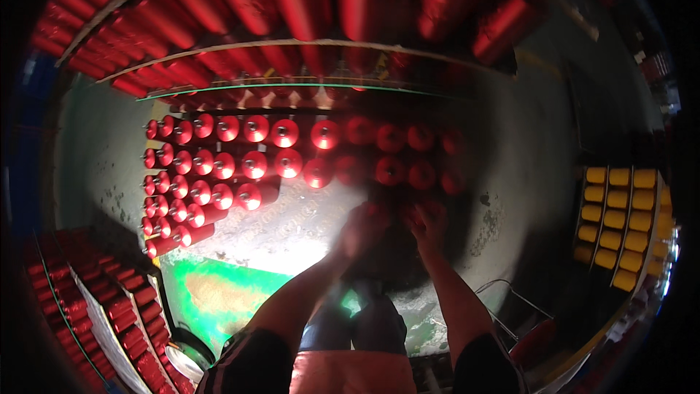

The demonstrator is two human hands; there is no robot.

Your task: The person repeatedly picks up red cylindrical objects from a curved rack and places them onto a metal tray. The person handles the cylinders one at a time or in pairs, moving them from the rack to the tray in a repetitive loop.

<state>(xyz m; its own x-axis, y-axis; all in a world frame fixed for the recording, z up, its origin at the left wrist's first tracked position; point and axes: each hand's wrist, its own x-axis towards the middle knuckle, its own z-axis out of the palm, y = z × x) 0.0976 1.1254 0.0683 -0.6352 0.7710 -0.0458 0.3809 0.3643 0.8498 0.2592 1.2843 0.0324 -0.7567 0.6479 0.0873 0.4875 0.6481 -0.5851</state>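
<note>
Both my hands reach forward, close together, into deep shadow beside rows of red cylinders on the floor. My left hand is smeared by motion, its fingers curled at the dim red end of a cylinder. Just to the right, my right hand has its fingers bent round another dark red cylinder. The shadow hides most of both pieces. Beyond the hands, the standing red cylinders show round ends with small metal studs at their centres. Their right-hand part lies in shadow.
Red cylinders line a rack overhead in front. More fill a shelf at lower left, near a bright lamp. Yellow cylinders sit on a rack at right. A metal-framed stool stands at lower right; green paint marks the floor.
</note>
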